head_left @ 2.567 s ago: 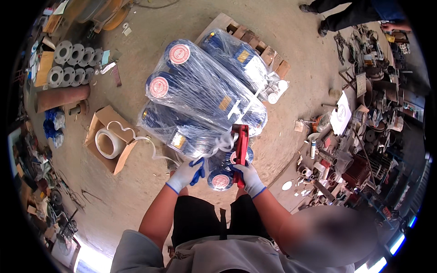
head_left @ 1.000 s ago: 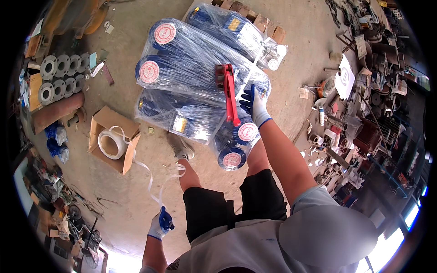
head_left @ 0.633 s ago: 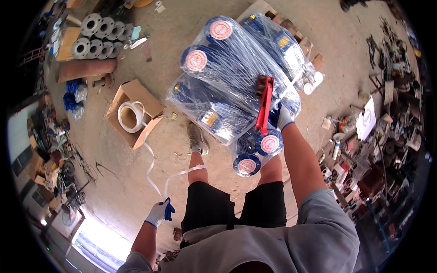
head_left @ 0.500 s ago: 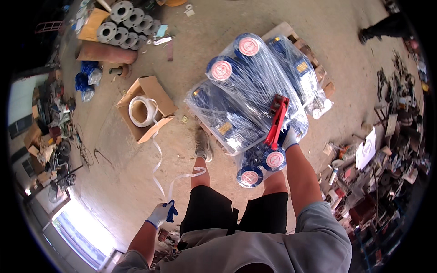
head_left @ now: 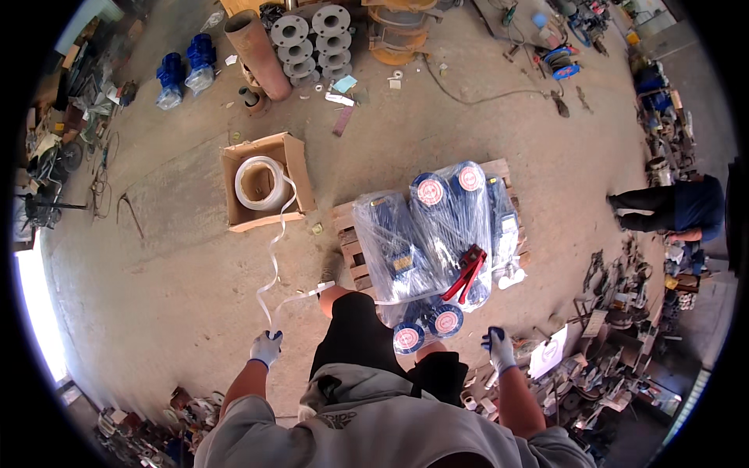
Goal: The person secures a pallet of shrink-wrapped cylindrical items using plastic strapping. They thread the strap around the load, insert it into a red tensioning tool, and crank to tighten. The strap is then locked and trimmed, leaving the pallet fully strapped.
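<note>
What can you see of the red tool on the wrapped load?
The red strapping tool is a long-handled metal hand tool, red with a dark head toward its lower end. It lies tilted on top of the plastic-wrapped bundle of blue pumps, handles pointing up and right in the picture. No hand touches it: the right hand hangs apart below it, and the left hand holds the white strap well to the left. Finer parts are too small to tell.
</note>
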`<state>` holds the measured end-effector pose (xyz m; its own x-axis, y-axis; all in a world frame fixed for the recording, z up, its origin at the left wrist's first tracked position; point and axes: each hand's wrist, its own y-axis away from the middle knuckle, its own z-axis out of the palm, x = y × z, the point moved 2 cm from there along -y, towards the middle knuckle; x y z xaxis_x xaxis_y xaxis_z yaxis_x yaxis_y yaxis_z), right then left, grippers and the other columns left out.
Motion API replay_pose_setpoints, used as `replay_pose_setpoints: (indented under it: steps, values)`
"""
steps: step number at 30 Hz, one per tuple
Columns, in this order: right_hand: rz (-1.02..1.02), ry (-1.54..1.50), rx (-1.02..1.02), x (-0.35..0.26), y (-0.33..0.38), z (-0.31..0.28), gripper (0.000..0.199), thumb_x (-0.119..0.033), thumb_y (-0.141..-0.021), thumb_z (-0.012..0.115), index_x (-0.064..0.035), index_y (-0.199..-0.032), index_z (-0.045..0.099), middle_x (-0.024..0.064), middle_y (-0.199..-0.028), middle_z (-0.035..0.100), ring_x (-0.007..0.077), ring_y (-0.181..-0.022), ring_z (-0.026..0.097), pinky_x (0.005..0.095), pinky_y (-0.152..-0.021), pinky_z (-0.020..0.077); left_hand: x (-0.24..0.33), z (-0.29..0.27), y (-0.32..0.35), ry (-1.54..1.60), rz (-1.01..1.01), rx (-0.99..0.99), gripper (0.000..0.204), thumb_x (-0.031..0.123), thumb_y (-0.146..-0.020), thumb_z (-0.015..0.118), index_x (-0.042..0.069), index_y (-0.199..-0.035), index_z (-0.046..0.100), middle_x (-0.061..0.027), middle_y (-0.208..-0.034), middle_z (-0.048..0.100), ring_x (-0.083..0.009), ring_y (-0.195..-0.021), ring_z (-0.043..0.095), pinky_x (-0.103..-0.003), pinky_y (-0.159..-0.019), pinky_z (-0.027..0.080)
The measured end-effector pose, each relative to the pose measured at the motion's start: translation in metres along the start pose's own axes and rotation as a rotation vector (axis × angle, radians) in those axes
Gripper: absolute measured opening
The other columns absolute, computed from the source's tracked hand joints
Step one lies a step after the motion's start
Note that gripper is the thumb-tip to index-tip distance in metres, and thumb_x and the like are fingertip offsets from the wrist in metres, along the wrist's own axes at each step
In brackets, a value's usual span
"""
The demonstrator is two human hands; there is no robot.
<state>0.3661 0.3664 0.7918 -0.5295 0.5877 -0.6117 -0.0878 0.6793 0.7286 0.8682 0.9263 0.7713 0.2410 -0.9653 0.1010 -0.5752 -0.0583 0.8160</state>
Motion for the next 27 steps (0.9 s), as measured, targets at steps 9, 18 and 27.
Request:
replay_pose_setpoints:
  steps: [9, 18, 27]
  values:
    - [-0.27, -0.11, 0.075, -0.139, 0.323, 0.088, 0.025, -0.002, -0.105, 0.057, 0.0039, -0.129, 0.064, 0.0117, -0.102, 0.074, 0.0176, -0.085, 0.071, 0.0298, -0.077, 0.0591, 0.136, -0.049, -0.132, 0.443, 0.22, -0.332, 0.038, 0.037, -0.106, 0.061, 0.003, -0.089, 0.066, -0.0106, -0.065, 0.065, -0.0231, -0.044, 0.06, -0.038, -0.043, 0.051]
    - [-1.476, 0.624, 0.092, -0.431, 0.62, 0.233, 0.038, -0.005, -0.085, 0.073, -0.0051, -0.122, 0.064, 0.0162, -0.108, 0.067, 0.0367, -0.095, 0.07, 0.0437, -0.077, 0.0573, 0.215, -0.16, -0.053, 0.462, 0.695, -0.595, 0.039, 0.032, -0.113, 0.052, -0.001, -0.098, 0.068, -0.0126, -0.073, 0.069, -0.0225, -0.057, 0.068, -0.034, -0.052, 0.058]
    - [-1.888, 0.988, -0.08, -0.396, 0.89, 0.314, 0.034, -0.021, -0.082, 0.071, -0.0108, -0.114, 0.068, 0.0104, -0.118, 0.067, 0.0275, -0.084, 0.067, 0.0363, -0.072, 0.0556, 0.0, -0.208, -0.054, 0.202, 0.655, -0.436, 0.034, 0.03, -0.111, 0.056, 0.0, -0.102, 0.068, -0.0104, -0.077, 0.07, -0.0204, -0.06, 0.067, -0.033, -0.056, 0.058]
